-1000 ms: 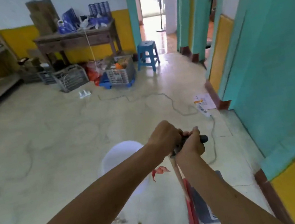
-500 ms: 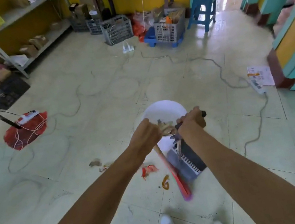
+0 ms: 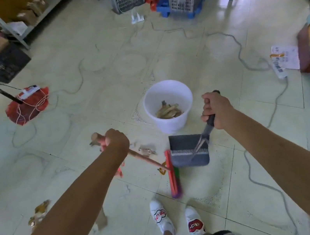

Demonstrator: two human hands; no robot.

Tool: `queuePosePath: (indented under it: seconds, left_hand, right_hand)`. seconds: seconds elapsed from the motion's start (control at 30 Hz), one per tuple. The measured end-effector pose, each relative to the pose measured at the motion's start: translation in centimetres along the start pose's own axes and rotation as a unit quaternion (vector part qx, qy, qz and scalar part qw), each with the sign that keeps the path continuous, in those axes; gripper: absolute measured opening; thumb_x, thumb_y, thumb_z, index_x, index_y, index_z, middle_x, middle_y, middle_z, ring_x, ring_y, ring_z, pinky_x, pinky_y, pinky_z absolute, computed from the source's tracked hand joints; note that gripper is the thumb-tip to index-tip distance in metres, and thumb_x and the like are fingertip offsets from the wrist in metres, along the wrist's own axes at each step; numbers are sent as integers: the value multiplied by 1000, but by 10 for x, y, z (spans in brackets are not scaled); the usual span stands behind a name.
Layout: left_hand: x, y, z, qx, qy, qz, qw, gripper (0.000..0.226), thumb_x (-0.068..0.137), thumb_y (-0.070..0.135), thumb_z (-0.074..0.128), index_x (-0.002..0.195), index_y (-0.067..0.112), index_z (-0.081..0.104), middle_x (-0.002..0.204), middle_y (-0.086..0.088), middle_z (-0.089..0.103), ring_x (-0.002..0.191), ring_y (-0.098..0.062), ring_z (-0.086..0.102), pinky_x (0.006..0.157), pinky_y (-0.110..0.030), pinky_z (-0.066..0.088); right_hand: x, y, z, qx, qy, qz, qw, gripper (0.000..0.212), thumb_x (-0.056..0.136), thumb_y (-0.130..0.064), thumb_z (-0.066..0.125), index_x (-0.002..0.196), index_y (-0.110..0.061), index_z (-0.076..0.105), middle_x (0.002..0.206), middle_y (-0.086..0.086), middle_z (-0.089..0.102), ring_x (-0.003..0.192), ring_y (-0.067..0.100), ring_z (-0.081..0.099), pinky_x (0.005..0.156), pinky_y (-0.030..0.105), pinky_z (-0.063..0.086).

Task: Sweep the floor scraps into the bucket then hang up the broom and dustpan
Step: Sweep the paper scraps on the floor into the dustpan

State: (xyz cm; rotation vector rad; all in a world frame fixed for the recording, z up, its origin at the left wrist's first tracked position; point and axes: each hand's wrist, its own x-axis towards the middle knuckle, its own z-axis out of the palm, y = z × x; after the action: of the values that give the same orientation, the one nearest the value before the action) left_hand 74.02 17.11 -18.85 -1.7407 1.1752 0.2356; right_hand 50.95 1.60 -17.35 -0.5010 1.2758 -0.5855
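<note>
Partly done: some scraps in bucket [image 3: 168, 104], more scraps [image 3: 39, 211] on floor; left hand [image 3: 116, 141] gripping broom [image 3: 171, 174], right hand [image 3: 217, 110] gripping dustpan [image 3: 189, 152]; hanging not yet done.

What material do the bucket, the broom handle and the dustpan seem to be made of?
Bucket: probably plastic, white, smooth, slightly translucent walls.
Broom handle: looks like wood, brownish, matte, with a rough-cut end.
Dustpan: likely dark grey plastic, with a moulded comb ridge; its thin stem looks metallic.

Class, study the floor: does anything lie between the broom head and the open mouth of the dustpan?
Nothing visible does. The broom head lies right beside the dustpan, on its left edge, with only bare tile between them. The nearest scraps sit left of the broom, on the far side from the dustpan.
</note>
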Motion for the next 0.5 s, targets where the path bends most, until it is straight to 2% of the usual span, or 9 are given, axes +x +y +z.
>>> queuePosePath:
  seconds: [0.07, 0.13, 0.2, 0.3, 0.37, 0.43, 0.5]
  left_hand:
    - [6, 1, 0, -15, 14, 31, 999, 20, 96, 25, 54, 110, 24, 68, 108, 7, 69, 102, -12, 66, 72, -21, 38]
    - [2, 7, -13, 7, 46, 52, 998, 12, 94, 27, 57, 99, 21, 67, 104, 8, 67, 104, -12, 66, 66, -22, 37]
    - [-1, 17, -26, 12, 74, 70, 995, 11, 93, 26, 58, 98, 19, 65, 102, 7, 66, 101, -14, 66, 67, -26, 37]
    - [-3, 31, -27, 15, 54, 58, 997, 24, 93, 22, 52, 116, 20, 61, 105, 3, 66, 101, -18, 64, 72, -30, 37]
    - [-3, 21, -20, -12, 27, 44, 999, 30, 95, 28, 52, 123, 20, 57, 96, 2, 60, 98, -19, 62, 74, -30, 39]
    - [0, -2, -10, -47, -3, 18, 999, 35, 95, 36, 52, 125, 21, 56, 95, 4, 60, 96, -18, 63, 75, -30, 41]
    - [5, -24, 4, -68, -31, -9, 997, 42, 92, 46, 55, 125, 21, 56, 102, 4, 65, 98, -18, 64, 76, -31, 43]
  right_hand:
    - [-6, -1, -13, -131, -39, -2, 991, 39, 92, -16, 59, 57, -19, 40, 33, -7, 30, 24, 9, 24, 34, 12, 23]
    - [-12, 0, -15, -237, -75, -6, 969, 39, 91, -19, 61, 58, -19, 41, 35, -8, 30, 26, 9, 23, 34, 13, 23]
    - [-14, -1, -12, -298, -99, -9, 949, 38, 91, -20, 60, 59, -19, 40, 36, -7, 30, 28, 9, 23, 34, 15, 23]
    - [-16, -8, -12, -384, -124, -8, 915, 31, 89, -21, 58, 63, -18, 42, 37, -7, 32, 28, 9, 25, 36, 17, 24]
    - [-16, -11, -17, -436, -130, -7, 890, 27, 88, -23, 59, 66, -17, 45, 39, -6, 31, 29, 10, 25, 36, 18, 24]
    - [-15, -13, -23, -453, -142, -11, 880, 28, 88, -26, 62, 67, -16, 46, 40, -6, 29, 30, 11, 23, 36, 18, 23]
    - [-15, -12, -28, -449, -158, -11, 880, 31, 88, -30, 64, 67, -17, 46, 40, -7, 29, 32, 11, 22, 36, 17, 23]
